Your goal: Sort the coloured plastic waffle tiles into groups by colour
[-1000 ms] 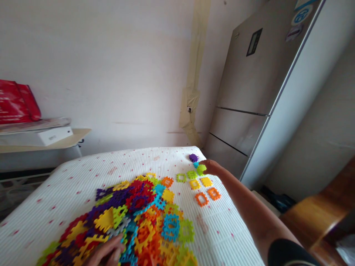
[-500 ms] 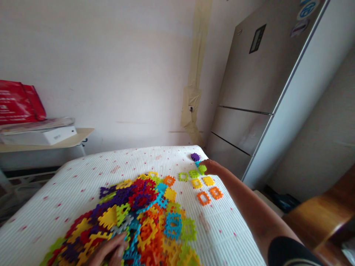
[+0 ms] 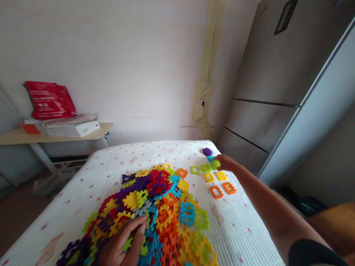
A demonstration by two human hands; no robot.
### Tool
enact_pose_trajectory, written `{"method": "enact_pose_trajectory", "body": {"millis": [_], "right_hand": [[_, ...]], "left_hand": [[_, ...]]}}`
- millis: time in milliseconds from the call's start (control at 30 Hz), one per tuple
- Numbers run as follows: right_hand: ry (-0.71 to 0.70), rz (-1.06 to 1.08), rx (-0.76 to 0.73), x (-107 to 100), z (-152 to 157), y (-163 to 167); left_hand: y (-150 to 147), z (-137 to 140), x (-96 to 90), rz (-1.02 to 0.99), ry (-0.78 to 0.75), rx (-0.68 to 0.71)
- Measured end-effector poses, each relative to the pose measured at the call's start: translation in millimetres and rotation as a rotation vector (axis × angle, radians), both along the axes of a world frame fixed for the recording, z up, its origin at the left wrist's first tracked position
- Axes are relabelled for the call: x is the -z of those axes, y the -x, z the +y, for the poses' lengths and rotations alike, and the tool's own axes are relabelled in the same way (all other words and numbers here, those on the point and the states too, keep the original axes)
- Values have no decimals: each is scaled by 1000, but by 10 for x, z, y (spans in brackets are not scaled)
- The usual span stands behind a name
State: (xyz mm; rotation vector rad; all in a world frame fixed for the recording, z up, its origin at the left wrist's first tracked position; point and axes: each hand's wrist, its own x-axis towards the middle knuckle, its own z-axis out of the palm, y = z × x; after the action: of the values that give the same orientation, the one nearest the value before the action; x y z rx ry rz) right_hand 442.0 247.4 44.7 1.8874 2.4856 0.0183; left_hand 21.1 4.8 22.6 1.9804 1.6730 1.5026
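My right hand reaches to the far right of the table, its fingers closed on a green notched plastic tile. Close by lie a blue tile, another green tile and a yellow tile. My left hand rests over the near part of a mixed heap of notched building tiles. Its thumb and forefinger come together at the tips; what they hold, if anything, is hidden. Around those fingers are a grey tile and blue and green ones.
Right of the heap, orange tiles lie flat, and a purple tile sits near the far corner. A white quilted cloth covers the table. A refrigerator stands at the right; a side shelf with a red bag is at left.
The view has turned slightly left and down, so everything sits further right and more of my left hand shows. My right hand remains at the green tile.
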Motion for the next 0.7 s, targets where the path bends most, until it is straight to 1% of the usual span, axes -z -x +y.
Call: {"method": "enact_pose_trajectory", "body": {"millis": [67,133,200,233,267,300,367,433,500,567,633,700], "right_hand": [[-27,1,15,-64,-52,52],[-95,50,-5,-140,-177,165],[-165,183,-75,-208,-397,353],[-174,277,-120,-233,-543,471],[-145,380,-160,-249,-707,601],[-70,467,-205,-256,-881,736],[38,572,-269,-246,-1224,1001],[81,580,-322,-214,-1507,1234],[80,520,-379,-173,-1696,1414],[65,432,-390,-129,-1799,1541],[65,367,-355,-85,-1846,1624],[75,346,-310,-43,-1867,1673]], "left_hand": [[-40,-16,-10,-40,3,-25],[-79,-33,-22,-73,-3,-40],[-104,-41,-35,-79,-18,-33],[-109,-42,-42,-68,-35,-21],[-110,-40,-48,-52,-55,-8],[-109,-37,-55,-32,-78,8],[-106,-32,-71,2,-121,38],[-109,-31,-89,22,-137,64],[-116,-33,-104,25,-133,72],[-122,-37,-110,20,-124,69],[-122,-39,-111,32,-126,73],[-120,-39,-114,60,-148,95]]}}
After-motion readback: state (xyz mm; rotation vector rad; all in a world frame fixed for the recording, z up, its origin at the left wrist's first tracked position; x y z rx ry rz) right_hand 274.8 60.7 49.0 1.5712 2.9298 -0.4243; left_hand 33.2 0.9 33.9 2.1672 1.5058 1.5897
